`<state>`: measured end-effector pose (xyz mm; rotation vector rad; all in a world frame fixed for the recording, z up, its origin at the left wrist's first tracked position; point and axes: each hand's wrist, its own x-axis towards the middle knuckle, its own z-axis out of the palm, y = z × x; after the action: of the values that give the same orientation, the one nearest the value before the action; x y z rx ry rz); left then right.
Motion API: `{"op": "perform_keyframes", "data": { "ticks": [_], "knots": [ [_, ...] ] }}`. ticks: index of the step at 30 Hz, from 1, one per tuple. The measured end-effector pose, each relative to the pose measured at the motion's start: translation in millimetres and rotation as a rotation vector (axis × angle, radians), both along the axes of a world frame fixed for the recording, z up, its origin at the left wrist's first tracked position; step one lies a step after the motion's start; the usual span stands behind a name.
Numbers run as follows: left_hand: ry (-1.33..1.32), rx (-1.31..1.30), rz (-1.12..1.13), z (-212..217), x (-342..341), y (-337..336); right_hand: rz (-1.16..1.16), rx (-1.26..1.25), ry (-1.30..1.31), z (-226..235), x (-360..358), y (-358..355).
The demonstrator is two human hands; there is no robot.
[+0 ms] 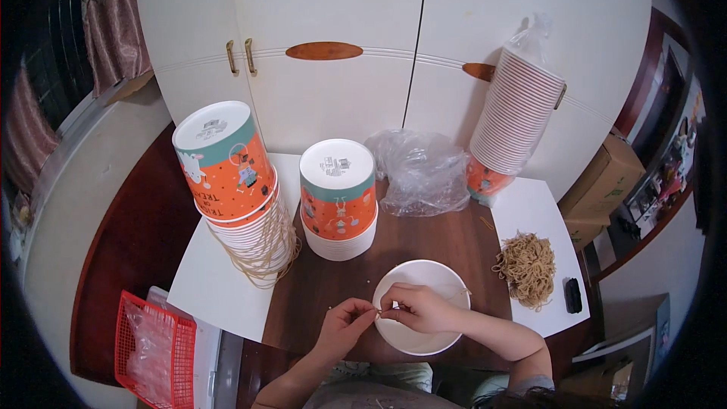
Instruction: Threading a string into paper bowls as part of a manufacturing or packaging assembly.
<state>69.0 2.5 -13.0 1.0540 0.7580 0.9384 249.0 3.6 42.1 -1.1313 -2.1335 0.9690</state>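
Item: white paper bowl [424, 273] on the brown table [424, 238] before me, light, thin-walled, likely easily crushed, best held at its rim, where my right hand [419, 308] and left hand [344, 323] pinch a stretchy rubber band [377, 311] between fingertips.

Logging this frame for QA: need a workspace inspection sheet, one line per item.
Surface: dark brown wooden table with white side panels.
Job's things: white paper bowl by the near edge; thin tan rubber band pinched between both hands.
Clutter: two stacks of orange-and-teal printed paper bowls, the left one wrapped in bands; leaning bagged stack; crumpled clear plastic bag; pile of tan rubber bands; small black object.
Grippers: left hand and right hand meet at the bowl's rim.
Cables: nothing seen.
Surroundings: white cupboard doors; red plastic basket; cardboard boxes.
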Motion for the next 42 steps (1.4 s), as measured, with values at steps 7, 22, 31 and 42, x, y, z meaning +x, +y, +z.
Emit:
{"op": "perform_keyframes", "data": {
  "ticks": [7, 22, 31, 42],
  "knots": [
    [0.107, 0.089, 0.090, -3, 2, 0, 0.011, 0.035, 0.023, -7, 0, 2],
    [0.132, 0.160, 0.203, -11, -4, 6, 0.061, -0.007, 0.058, -10, -5, 1],
    [0.234, 0.282, 0.227, -20, -8, 7, 0.052, 0.005, 0.078, -5, -4, 1],
    [0.573, 1.010, 0.176, 24, -21, 7, 0.063, 0.040, 0.003, 12, -13, 2]
  ]
}}
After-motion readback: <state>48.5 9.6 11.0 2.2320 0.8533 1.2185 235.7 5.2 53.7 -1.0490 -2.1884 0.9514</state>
